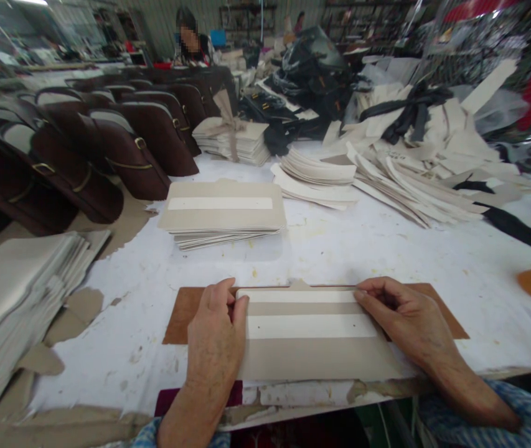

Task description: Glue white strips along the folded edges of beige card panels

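Observation:
A beige card panel (314,358) with two white strips (312,326) lies on a brown board (178,317) at the near edge of the white table (340,249). My left hand (216,339) rests on the panel's left end, fingers curled and pressing the upper white strip's corner. At the right end, my right hand (403,317) has its fingers bent, with the fingertips pinching the top right corner of the same strip.
A stack of matching beige panels (222,214) sits mid-table. Grey sheets (13,292) pile up at left, dark brown bags (106,143) behind them. Curved beige cutouts (386,180) and a tied bundle (232,140) lie farther back. A person (193,43) sits far off.

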`<action>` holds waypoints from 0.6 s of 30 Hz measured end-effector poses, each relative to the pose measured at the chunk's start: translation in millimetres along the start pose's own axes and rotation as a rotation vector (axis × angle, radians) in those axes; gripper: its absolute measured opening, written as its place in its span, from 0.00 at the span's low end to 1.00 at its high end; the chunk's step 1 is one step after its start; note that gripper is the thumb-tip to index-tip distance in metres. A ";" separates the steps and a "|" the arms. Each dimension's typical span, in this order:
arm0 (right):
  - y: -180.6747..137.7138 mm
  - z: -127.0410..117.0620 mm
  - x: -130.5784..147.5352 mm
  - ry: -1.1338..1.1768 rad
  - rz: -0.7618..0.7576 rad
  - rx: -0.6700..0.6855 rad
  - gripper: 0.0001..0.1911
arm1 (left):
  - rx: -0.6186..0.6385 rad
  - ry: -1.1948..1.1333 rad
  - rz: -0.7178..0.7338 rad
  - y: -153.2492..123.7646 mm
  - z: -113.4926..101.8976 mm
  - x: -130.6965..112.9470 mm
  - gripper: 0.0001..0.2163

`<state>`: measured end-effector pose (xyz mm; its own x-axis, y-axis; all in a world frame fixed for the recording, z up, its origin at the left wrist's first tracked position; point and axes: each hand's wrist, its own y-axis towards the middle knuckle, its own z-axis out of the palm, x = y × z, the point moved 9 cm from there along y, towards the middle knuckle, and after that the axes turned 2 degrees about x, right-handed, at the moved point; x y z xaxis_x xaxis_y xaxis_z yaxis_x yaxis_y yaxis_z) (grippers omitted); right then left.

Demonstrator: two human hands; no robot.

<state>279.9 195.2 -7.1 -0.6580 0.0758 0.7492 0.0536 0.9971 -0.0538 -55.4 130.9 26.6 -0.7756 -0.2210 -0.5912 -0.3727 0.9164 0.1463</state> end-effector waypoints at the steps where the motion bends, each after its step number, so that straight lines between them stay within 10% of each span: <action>1: 0.1 -0.4 0.9 0.002 -0.003 -0.005 0.21 | 0.002 -0.001 0.000 0.1 -0.2 -0.3 0.16; 18: 2.0 -0.6 19.0 0.085 -0.098 -0.047 0.09 | 0.044 0.190 0.128 10.8 6.4 13.6 0.15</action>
<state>268.0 198.7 7.4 -0.5957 -0.0251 0.8028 0.0280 0.9983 0.0519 -66.7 139.9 15.1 -0.8987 -0.1577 -0.4093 -0.2461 0.9537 0.1730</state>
